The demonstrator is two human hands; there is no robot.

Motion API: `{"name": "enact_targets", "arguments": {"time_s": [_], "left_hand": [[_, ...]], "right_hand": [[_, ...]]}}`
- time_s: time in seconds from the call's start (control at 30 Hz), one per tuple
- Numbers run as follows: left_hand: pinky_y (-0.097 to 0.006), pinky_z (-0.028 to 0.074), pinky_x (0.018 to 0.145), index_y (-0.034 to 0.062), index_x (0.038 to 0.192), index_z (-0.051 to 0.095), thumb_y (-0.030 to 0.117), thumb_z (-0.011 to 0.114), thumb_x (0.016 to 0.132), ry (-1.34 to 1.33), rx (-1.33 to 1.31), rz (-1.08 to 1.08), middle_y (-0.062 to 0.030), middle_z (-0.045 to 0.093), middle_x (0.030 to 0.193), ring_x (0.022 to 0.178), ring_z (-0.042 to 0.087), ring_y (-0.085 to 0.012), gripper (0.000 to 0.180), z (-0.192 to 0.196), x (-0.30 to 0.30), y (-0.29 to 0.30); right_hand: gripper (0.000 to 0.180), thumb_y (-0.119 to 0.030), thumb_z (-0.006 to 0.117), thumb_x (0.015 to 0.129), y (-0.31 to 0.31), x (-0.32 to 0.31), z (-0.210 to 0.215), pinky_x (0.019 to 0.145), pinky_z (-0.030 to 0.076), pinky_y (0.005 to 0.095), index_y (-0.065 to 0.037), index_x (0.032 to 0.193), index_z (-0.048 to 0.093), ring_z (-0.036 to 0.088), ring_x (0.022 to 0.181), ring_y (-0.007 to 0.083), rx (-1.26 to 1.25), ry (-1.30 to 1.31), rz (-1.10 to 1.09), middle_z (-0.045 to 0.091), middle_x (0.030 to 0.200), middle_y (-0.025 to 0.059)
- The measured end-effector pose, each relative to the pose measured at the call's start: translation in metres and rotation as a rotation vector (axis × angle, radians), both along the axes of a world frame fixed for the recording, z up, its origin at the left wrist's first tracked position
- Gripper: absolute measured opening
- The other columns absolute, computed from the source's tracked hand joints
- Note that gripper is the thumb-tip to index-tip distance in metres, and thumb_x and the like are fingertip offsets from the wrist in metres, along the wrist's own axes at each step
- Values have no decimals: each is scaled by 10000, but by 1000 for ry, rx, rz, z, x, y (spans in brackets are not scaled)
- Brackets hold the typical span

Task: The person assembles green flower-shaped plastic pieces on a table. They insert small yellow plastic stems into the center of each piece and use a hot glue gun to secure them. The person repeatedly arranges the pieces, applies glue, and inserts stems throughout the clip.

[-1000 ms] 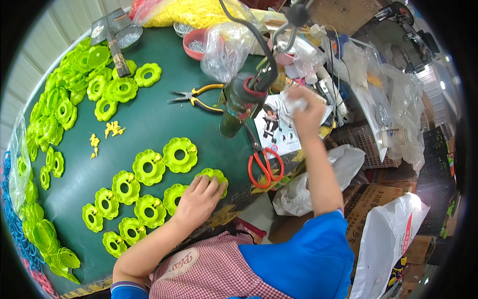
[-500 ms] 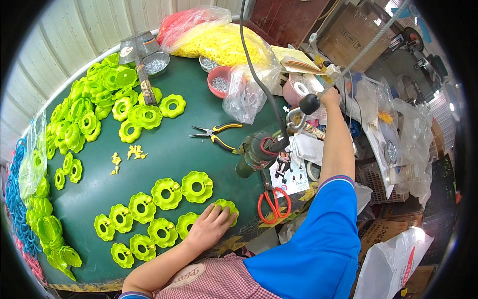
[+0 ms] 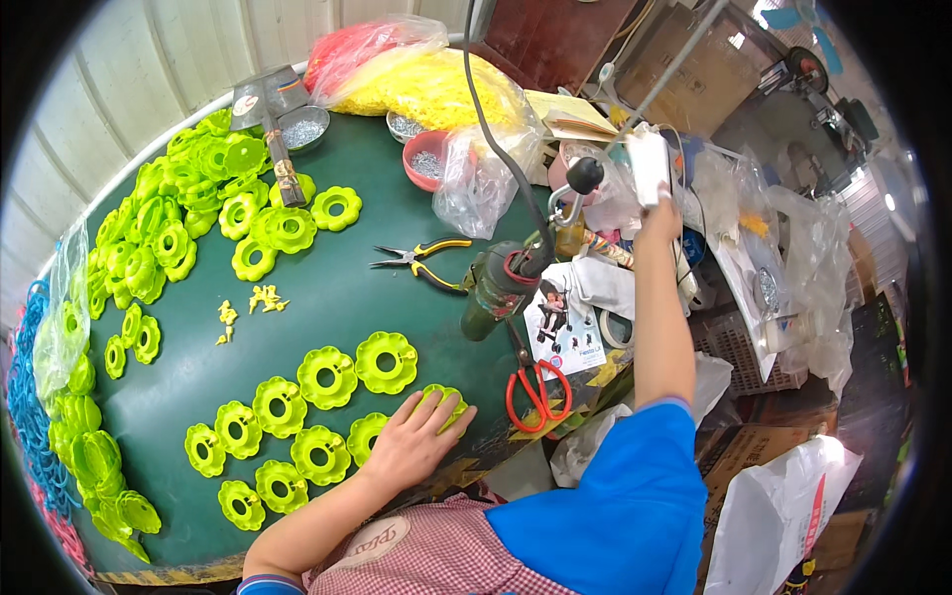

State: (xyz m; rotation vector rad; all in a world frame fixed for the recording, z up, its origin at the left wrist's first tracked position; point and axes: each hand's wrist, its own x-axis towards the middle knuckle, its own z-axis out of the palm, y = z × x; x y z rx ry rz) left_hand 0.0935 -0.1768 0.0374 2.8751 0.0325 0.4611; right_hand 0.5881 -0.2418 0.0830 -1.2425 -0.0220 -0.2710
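Observation:
My left hand [image 3: 415,441] lies flat over a lime-green flower-shaped plastic ring [image 3: 454,402], fingers stretched out and partly hiding it. Beside it, two rows of similar flower rings [image 3: 327,377] lie on the green table; several carry a small yellow piece near the hole. At the far right my right arm reaches out, and the right hand [image 3: 661,213] is closed around the lower end of a white, flat, phone-like slab [image 3: 650,167]. Small yellow plastic pieces [image 3: 268,298] sit in two little clusters left of the middle.
Pliers [image 3: 421,260], red-handled scissors [image 3: 536,397] and a dark green upright power tool [image 3: 496,290] on a hanging cord occupy the middle right. A hammer [image 3: 281,164] leans by a heap of green rings [image 3: 159,218]. Behind are a pink bowl [image 3: 426,164] of metal bits and a yellow bag [image 3: 436,89].
My right hand now holds up the white slab, which did not show in it before. My left hand stays on the same ring. The whole view has shifted slightly.

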Motion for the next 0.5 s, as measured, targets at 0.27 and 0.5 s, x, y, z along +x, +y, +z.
{"name": "enact_targets", "arguments": {"time_s": [0.27,0.5], "left_hand": [[-412,483,954,66,1300,589,267,819,725,-298,-648,30,-133,594,1247,1112,591,-335,651,71,14,20],[-221,490,660,-32,1015,681,56,711,877,-279,-1434,180,-4,695,849,740,593,-41,166,74,35,16]], "right_hand": [[780,-403,796,791,-67,-261,-6,795,542,313,-8,1369,453,633,924,218,157,72,898,616,1155,85],[973,-343,848,714,-74,-348,-12,1025,457,381,-21,1474,333,555,1226,237,103,265,1270,540,1352,101]]}}
